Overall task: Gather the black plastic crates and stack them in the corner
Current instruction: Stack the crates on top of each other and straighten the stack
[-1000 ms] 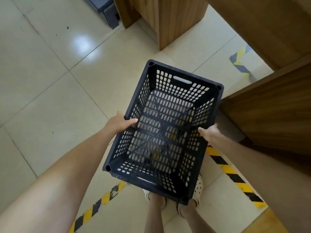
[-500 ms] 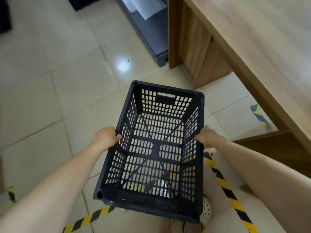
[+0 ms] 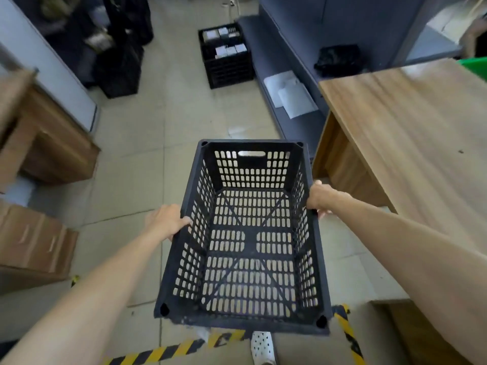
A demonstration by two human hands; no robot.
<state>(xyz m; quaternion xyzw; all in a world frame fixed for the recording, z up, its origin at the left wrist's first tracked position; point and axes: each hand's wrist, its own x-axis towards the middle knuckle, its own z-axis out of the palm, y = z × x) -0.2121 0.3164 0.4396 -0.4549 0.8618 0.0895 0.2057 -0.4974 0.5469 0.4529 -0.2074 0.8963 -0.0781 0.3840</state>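
Note:
I carry an empty black perforated crate (image 3: 246, 233) in front of me, above the tiled floor. My left hand (image 3: 166, 221) grips its left long rim, thumb on the inside. My right hand (image 3: 320, 197) grips the right long rim, fingers curled round the edge. Farther ahead on the floor stands another black crate (image 3: 228, 63), holding white and dark boxes, next to a grey shelf unit. More dark crate-like shapes (image 3: 120, 61) stand at the back left, blurred.
A wooden table (image 3: 411, 133) fills the right side. A wooden desk (image 3: 50, 143) and cardboard boxes (image 3: 31, 241) line the left. The grey shelf unit (image 3: 287, 83) holds white packets. Yellow-black floor tape (image 3: 168, 351) runs near my white shoe (image 3: 262, 346).
My view has lifted from the floor to the room ahead, and the crate has levelled out. Both hands keep the same hold on its rims.

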